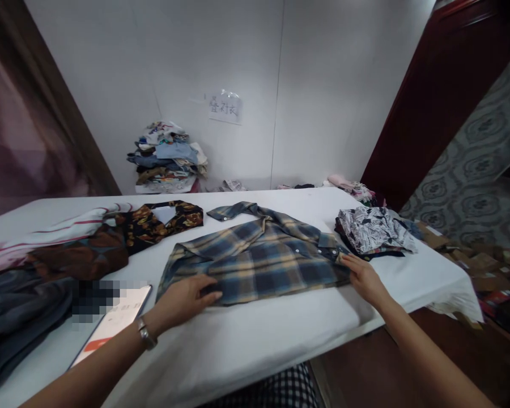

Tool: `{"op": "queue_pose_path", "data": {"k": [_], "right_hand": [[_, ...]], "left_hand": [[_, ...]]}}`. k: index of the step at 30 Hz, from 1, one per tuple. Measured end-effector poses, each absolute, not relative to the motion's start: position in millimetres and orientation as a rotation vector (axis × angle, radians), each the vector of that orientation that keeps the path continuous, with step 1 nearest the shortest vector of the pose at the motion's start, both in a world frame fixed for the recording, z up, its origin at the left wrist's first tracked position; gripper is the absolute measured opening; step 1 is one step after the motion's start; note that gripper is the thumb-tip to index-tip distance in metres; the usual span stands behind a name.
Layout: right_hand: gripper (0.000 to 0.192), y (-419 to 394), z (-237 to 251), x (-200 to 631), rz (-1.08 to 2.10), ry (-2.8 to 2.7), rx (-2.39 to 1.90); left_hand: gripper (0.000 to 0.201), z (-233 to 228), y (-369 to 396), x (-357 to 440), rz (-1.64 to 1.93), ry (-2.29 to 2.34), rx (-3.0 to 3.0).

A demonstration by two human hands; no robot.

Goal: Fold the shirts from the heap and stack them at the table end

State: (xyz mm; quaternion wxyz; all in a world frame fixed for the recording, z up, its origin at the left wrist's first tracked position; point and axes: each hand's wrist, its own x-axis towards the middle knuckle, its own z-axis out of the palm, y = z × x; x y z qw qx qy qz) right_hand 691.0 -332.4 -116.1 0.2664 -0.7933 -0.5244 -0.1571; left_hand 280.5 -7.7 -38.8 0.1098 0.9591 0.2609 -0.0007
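Observation:
A plaid shirt (255,260) in blue, grey and yellow lies on the white-covered table in front of me. One sleeve is bent across its far side, and small pale buttons show near the right end. My left hand (190,296) rests at the shirt's near left edge, thumb apart from the fingers, with a bracelet (146,333) on the wrist. At the right end, my right hand (365,280) pinches the plaid cloth close to the buttons. The fingertips there partly cover the fabric.
Folded clothes (372,229) are stacked right of the shirt. Loose garments (80,249) and a tablet-like panel (114,323) lie left on the table (255,334). A tall clothes pile (168,158) stands by the wall. Boxes (480,263) crowd the floor at right.

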Motion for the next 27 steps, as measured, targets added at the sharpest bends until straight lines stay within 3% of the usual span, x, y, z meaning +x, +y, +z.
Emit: {"op": "queue_pose_path", "data": {"k": [5,9,14,17,21,27], "right_hand": [[0.035,-251,-86,657,-0.150,-1.377,-1.953],[0.035,-172,-74,655,0.008,-1.369,-1.952],[0.034,-83,-59,683,0.043,-1.318,-2.172],[0.034,-33,-50,695,0.019,-1.366,-2.263],[0.036,34,-47,688,0.054,-1.423,-2.289],[0.056,113,-53,661,0.171,-1.434,-2.364]], "left_hand": [[0.038,-30,39,310,0.132,0.978,2.889],[0.048,-46,70,330,0.014,1.014,2.953],[0.041,-53,96,342,-0.075,0.935,2.969],[0.036,-48,119,344,0.125,1.069,2.746],[0.040,-54,146,344,0.383,1.398,2.352],[0.047,-79,140,347,0.147,1.562,2.421]]}}
